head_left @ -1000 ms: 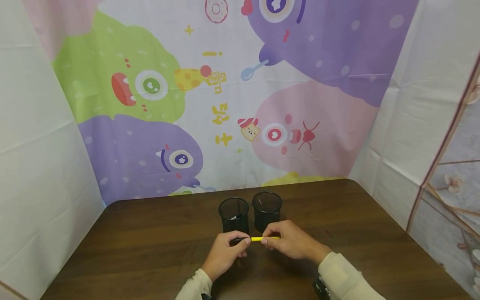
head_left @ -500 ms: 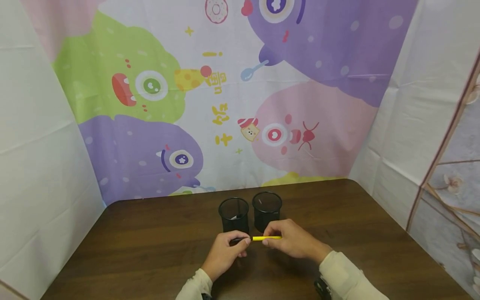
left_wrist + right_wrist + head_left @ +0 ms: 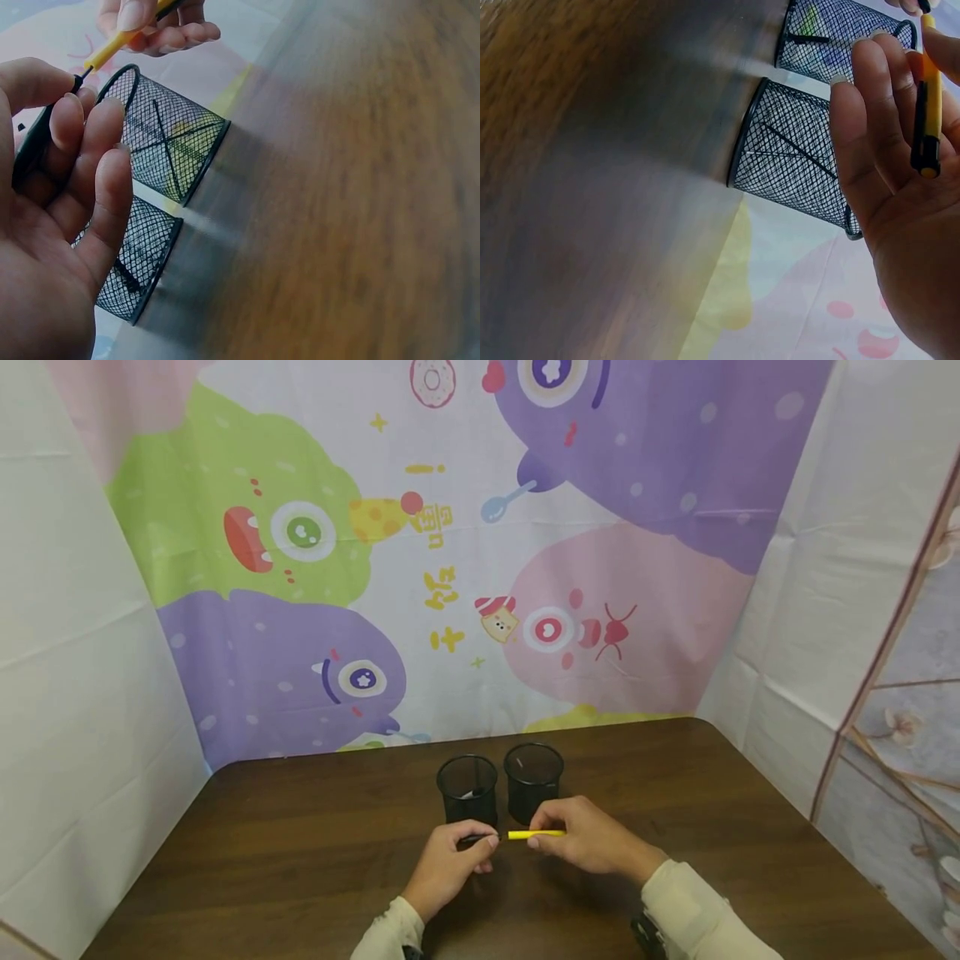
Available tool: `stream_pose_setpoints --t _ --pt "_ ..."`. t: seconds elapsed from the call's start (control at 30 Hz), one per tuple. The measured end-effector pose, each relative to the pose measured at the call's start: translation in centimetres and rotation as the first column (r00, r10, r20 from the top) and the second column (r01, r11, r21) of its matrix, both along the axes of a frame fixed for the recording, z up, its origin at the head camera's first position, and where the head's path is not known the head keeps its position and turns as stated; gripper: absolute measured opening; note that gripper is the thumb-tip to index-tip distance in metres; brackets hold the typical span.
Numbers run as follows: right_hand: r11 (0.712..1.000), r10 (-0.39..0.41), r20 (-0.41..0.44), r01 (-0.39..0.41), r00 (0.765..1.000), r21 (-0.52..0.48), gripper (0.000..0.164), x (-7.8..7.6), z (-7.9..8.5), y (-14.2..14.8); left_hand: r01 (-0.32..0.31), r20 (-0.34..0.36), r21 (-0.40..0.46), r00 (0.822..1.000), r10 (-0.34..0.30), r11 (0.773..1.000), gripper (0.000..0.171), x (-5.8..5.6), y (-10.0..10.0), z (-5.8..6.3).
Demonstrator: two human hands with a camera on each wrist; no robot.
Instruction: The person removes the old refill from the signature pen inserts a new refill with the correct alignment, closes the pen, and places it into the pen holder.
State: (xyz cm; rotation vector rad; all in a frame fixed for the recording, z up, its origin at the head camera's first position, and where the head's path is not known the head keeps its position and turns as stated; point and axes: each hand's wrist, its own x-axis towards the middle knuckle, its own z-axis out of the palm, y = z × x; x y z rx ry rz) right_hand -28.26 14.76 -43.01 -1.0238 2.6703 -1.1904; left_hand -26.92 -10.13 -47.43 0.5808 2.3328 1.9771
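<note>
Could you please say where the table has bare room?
The table is bare left of the left hand and left cup, and right of the right hand and right cup. The middle, around the yellow pen piece, is crowded.

The cups [image 3: 180, 139] are metal mesh, the yellow barrel [image 3: 934, 94] probably plastic

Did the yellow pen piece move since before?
Yes: in the head view, the yellow pen piece shifted slightly right relative to the right mesh cup.

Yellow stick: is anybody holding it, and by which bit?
Yes, the right grip pinches the yellow stick about its middle. The left grip pinches a black piece near the end facing it.
</note>
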Motion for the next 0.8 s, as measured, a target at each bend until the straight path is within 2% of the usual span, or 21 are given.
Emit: stream_pose_setpoints --t 0.23,0.43,0.8 --pt "1.000 -0.012 0.000 0.012 1.000 0.013 0.009 0.01 -0.01 0.20 -0.021 -0.004 -0.035 1.000 0.021 0.999 0.018 -0.37 0.00 -0.07" --pt "1.000 -0.018 0.000 0.018 1.000 0.010 0.009 0.00 0.03 0.34 -0.029 0.002 -0.012 1.000 0.029 0.999 0.018 -0.33 -0.11 -0.04" --pt "0.999 -0.029 -0.008 0.029 1.000 0.014 0.007 -0.05 -0.30 0.67 -0.042 -0.028 -0.011 0.999 0.041 0.999 0.025 -0.17 -0.50 0.00"
